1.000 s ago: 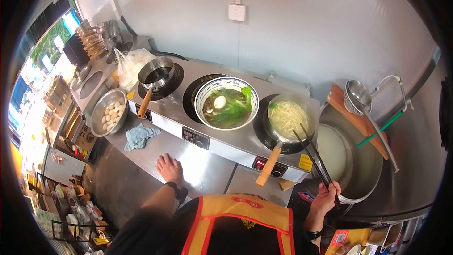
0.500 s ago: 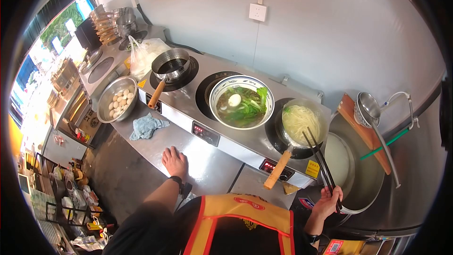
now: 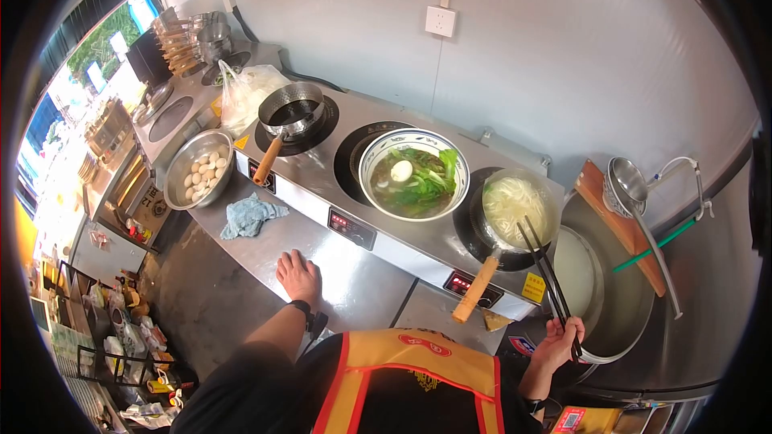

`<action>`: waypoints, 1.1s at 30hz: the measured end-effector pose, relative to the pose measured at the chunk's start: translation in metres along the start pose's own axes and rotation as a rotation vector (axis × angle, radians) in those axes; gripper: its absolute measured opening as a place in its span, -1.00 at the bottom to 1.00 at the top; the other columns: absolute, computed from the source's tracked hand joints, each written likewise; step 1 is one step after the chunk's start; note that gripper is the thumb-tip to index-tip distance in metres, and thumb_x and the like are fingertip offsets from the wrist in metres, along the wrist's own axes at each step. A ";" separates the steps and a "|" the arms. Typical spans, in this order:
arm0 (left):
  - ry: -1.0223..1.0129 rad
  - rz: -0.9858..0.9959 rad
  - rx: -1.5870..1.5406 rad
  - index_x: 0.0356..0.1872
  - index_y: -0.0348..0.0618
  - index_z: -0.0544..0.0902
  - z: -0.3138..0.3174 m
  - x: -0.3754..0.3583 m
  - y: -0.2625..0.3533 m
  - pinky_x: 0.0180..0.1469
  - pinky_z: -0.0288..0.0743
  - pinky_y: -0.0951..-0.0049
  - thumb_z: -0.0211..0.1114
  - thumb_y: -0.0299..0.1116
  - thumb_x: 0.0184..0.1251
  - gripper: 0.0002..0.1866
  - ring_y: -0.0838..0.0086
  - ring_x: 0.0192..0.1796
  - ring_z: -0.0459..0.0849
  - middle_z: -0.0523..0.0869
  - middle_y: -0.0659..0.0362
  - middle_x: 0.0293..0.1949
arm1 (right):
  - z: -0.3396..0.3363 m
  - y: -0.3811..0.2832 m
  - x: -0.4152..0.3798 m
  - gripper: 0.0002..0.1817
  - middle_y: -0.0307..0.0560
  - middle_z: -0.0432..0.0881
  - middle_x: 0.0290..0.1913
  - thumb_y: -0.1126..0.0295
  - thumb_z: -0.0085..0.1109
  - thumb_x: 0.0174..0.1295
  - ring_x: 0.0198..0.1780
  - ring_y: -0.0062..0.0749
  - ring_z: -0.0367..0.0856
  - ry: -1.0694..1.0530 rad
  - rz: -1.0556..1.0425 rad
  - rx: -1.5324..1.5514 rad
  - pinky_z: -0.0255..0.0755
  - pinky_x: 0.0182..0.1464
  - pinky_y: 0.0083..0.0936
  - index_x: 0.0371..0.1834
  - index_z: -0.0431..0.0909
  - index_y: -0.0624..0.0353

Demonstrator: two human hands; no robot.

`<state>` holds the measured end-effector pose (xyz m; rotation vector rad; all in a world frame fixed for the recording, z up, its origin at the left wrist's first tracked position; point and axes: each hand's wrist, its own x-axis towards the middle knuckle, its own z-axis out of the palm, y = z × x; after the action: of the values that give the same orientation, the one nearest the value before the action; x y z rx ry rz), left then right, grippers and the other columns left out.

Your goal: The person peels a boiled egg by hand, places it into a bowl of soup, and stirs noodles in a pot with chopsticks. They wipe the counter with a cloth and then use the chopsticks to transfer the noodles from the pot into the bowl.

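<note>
At right of centre, a small wooden-handled pan (image 3: 515, 213) of pale noodles (image 3: 515, 202) is seen on the cooktop (image 3: 406, 245). Long dark chopsticks (image 3: 547, 273), tips apparently over the noodles, are pinched in the right hand (image 3: 557, 341). The left hand (image 3: 298, 276) is laid flat, fingers (image 3: 291, 259) together, on the counter (image 3: 354, 289).

No legible text; stove displays (image 3: 340, 220) and yellow sticker (image 3: 532, 288) unreadable

Stainless steel tabletop (image 3: 354, 285) carries a long steel three-burner cooker (image 3: 402, 237), a crumpled blue cloth (image 3: 251, 215), a round steel bowl of white eggs (image 3: 199, 169), and the left hand (image 3: 299, 276), resting flat.
</note>
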<state>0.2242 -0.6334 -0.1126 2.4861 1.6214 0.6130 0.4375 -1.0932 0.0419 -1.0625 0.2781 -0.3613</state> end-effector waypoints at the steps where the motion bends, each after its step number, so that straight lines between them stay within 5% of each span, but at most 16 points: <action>1: 0.008 0.005 0.001 0.24 -0.20 0.40 0.000 0.000 0.000 0.40 0.02 -0.02 0.12 -0.22 0.25 -0.46 -0.04 0.38 0.24 0.36 -0.16 0.29 | -0.001 0.000 0.000 -0.88 -0.16 0.61 -0.29 0.44 0.13 0.33 -0.36 -0.49 0.64 -0.001 0.000 0.000 0.63 -0.32 -0.61 -0.12 0.46 0.13; 7: 0.031 0.000 -0.023 0.22 -0.21 0.40 -0.004 -0.001 0.004 0.39 0.03 -0.02 0.14 -0.24 0.23 -0.47 -0.04 0.37 0.24 0.36 -0.16 0.28 | 0.023 -0.017 -0.009 -0.88 -0.10 0.57 -0.29 0.45 0.09 0.31 -0.27 -0.41 0.62 -0.083 -0.077 -0.026 0.59 -0.27 -0.60 -0.12 0.44 0.14; 10: 0.024 -0.004 -0.040 0.22 -0.22 0.40 -0.006 -0.001 0.005 0.40 0.03 -0.02 0.15 -0.24 0.23 -0.47 -0.05 0.37 0.24 0.36 -0.17 0.28 | 0.058 -0.024 -0.017 -0.90 -0.06 0.55 -0.28 0.53 0.09 0.23 -0.23 -0.38 0.57 -0.207 -0.256 -0.062 0.59 -0.28 -0.60 -0.19 0.46 0.19; 14: 0.013 -0.016 -0.041 0.23 -0.22 0.40 -0.009 0.000 0.006 0.41 0.01 -0.02 0.15 -0.24 0.23 -0.47 -0.08 0.38 0.23 0.35 -0.19 0.29 | 0.116 -0.039 -0.030 -0.90 0.03 0.55 -0.25 0.65 0.12 0.10 -0.23 -0.23 0.52 -0.745 -0.747 -0.492 0.46 -0.11 -0.34 -0.32 0.55 0.26; 19: -0.007 -0.023 -0.048 0.24 -0.21 0.40 -0.013 0.001 0.007 0.41 0.01 -0.03 0.15 -0.23 0.23 -0.45 -0.08 0.38 0.24 0.35 -0.19 0.30 | 0.181 -0.026 -0.041 -0.83 0.04 0.58 -0.29 0.65 0.28 0.05 -0.33 -0.19 0.60 -0.912 -1.049 -0.548 0.50 -0.30 -0.45 -0.27 0.60 0.27; 33: -0.025 -0.038 -0.051 0.24 -0.20 0.39 -0.013 0.002 0.007 0.43 0.00 -0.03 0.15 -0.22 0.23 -0.45 -0.09 0.40 0.22 0.32 -0.19 0.32 | 0.205 -0.009 -0.059 -0.85 0.00 0.57 -0.34 0.65 0.29 0.02 -0.37 -0.19 0.60 -1.091 -0.961 -0.566 0.49 -0.32 -0.43 -0.35 0.57 0.24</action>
<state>0.2257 -0.6361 -0.0986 2.4115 1.6189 0.6085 0.4626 -0.9093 0.1477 -1.7537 -1.2130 -0.5024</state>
